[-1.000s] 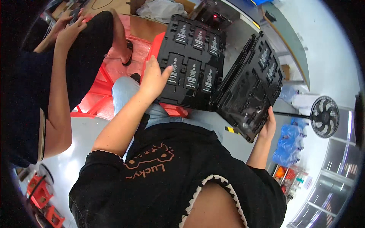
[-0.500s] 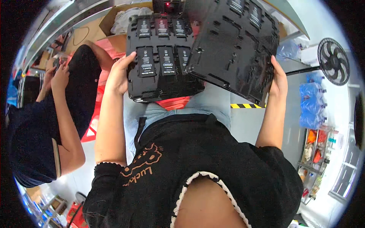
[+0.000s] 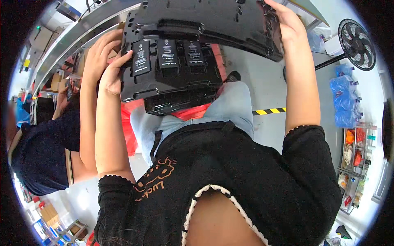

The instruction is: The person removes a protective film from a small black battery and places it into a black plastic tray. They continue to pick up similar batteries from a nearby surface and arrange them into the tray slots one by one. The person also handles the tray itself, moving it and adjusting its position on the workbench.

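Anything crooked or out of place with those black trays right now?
The upper black tray sits tilted over the lower tray, covering only its far part, so three flat black packs remain exposed. The right hand grips the upper tray's edge; the left hand touches the lower tray's side. Nothing looks spilled or broken.

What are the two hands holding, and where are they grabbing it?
The left hand grips the left edge of the lower black tray, which holds flat black batteries. The right hand holds the right edge of the upper black tray.
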`<action>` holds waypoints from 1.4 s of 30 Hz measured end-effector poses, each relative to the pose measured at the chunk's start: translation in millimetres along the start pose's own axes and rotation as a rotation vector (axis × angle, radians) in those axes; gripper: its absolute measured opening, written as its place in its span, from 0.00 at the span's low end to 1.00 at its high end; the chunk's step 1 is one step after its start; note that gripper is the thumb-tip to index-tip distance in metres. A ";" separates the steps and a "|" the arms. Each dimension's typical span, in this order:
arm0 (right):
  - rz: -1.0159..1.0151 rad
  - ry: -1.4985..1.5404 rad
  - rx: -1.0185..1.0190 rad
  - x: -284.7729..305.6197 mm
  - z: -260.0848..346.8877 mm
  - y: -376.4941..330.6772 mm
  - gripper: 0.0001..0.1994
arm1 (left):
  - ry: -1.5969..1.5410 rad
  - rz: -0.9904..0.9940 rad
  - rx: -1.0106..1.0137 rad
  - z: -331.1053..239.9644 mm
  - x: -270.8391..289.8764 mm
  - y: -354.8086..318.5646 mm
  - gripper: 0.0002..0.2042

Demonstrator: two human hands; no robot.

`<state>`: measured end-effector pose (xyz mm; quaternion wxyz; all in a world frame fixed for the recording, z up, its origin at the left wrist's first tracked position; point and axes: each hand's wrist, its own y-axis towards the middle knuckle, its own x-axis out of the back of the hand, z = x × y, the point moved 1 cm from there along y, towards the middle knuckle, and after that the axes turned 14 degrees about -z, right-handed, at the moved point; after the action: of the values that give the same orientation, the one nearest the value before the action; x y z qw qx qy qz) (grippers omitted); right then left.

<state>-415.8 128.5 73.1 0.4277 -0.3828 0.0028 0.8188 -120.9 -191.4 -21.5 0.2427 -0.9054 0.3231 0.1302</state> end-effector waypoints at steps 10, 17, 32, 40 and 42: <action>0.254 -0.092 -0.222 15.4 -21.6 0.7 0.13 | -0.369 0.295 0.066 38.4 -31.9 -61.7 0.14; -0.206 -0.428 0.166 59.5 -69.9 -48.9 0.11 | -0.427 0.362 0.075 78.7 -58.0 -94.8 0.23; -0.227 -0.215 0.118 101.6 -99.8 -127.3 0.19 | -0.479 0.620 0.244 120.6 -100.1 -110.9 0.32; -0.366 -0.147 0.019 123.1 -99.8 -128.1 0.21 | -0.412 0.580 0.314 133.3 -99.0 -120.9 0.31; -0.294 -0.189 0.030 109.6 -103.3 -124.6 0.22 | -0.270 0.535 0.199 130.5 -101.5 -122.3 0.28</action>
<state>-301.1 249.7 -28.7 0.5469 -0.2941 -0.0809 0.7797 -128.8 12.3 -48.9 0.3278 -0.7346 0.5260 0.2760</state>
